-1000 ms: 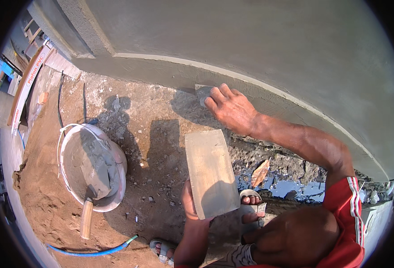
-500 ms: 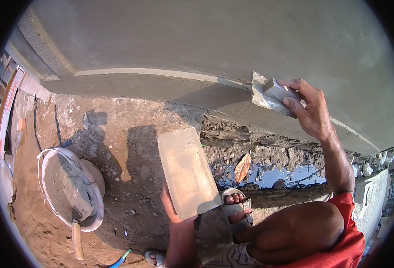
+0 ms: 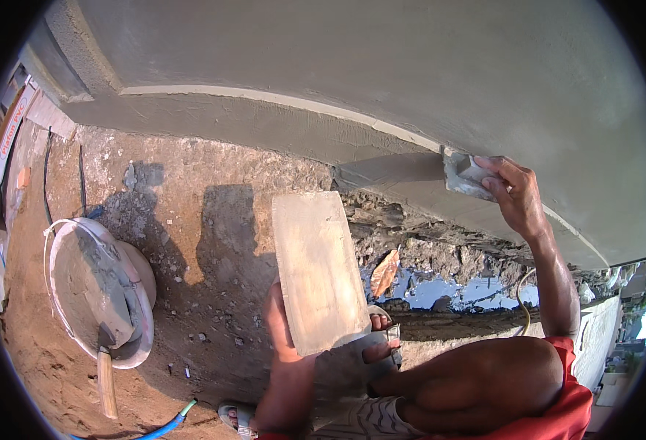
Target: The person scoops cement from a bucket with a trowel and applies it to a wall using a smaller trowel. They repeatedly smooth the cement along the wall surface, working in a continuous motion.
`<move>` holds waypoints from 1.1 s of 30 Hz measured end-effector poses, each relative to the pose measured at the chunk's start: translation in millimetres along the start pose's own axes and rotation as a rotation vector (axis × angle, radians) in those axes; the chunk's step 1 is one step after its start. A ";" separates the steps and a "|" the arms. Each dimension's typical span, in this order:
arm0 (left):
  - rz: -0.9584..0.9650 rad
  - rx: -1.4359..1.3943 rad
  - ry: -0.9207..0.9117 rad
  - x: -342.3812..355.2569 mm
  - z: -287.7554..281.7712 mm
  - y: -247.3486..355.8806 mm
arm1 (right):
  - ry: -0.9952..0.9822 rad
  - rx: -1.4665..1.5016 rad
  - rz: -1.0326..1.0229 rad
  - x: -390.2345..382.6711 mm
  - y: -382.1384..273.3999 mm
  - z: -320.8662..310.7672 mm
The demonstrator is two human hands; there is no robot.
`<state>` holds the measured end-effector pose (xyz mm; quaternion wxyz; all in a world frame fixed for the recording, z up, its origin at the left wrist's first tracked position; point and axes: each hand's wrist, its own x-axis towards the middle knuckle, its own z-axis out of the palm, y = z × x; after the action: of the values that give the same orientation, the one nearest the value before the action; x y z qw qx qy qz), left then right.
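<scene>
My right hand (image 3: 519, 194) grips a small plastering float (image 3: 471, 176) by its block-shaped grey handle. The float's flat face lies against the grey plastered wall (image 3: 381, 44), at the pale ledge line (image 3: 264, 97) that runs along its lower part. My left hand (image 3: 282, 323) holds a flat rectangular plastering board (image 3: 321, 264) low in front of me. Its fingers are mostly hidden behind the board. The board's upper face is pale and smeared, with no heap of mortar on it.
At the left a bucket (image 3: 145, 323) of grey mortar holds a wooden-handled trowel (image 3: 107, 381). A water-filled trench (image 3: 447, 288) with a dry leaf (image 3: 385, 273) runs below the wall. A blue hose (image 3: 169, 424) lies near my sandalled foot (image 3: 238, 418). Dark cables (image 3: 48, 176) stand farther left.
My right hand has slid the float to the right along the ledge line. The board in my left hand has turned slightly more upright in view. The whole view has shifted a little.
</scene>
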<state>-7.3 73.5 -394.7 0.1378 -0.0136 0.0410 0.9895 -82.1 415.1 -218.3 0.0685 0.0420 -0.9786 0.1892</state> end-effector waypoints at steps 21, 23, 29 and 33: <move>-0.015 0.251 0.292 12.2 48.4 -3.5 | -0.104 0.010 -0.176 57.9 -59.1 41.5; -0.024 0.237 0.324 14.9 51.2 -2.8 | -0.103 -0.016 -0.109 38.8 -25.6 27.2; -0.049 0.155 0.378 21.4 50.6 -0.8 | -0.062 0.222 0.128 -26.3 50.9 -38.1; -0.054 0.154 0.349 23.6 44.5 -7.6 | -0.003 0.317 0.026 -9.7 25.2 -30.8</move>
<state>-28.6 91.0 -351.8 0.1558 -0.1755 0.1396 0.9620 -71.6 450.5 -200.6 0.0570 0.0400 -0.9370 0.3423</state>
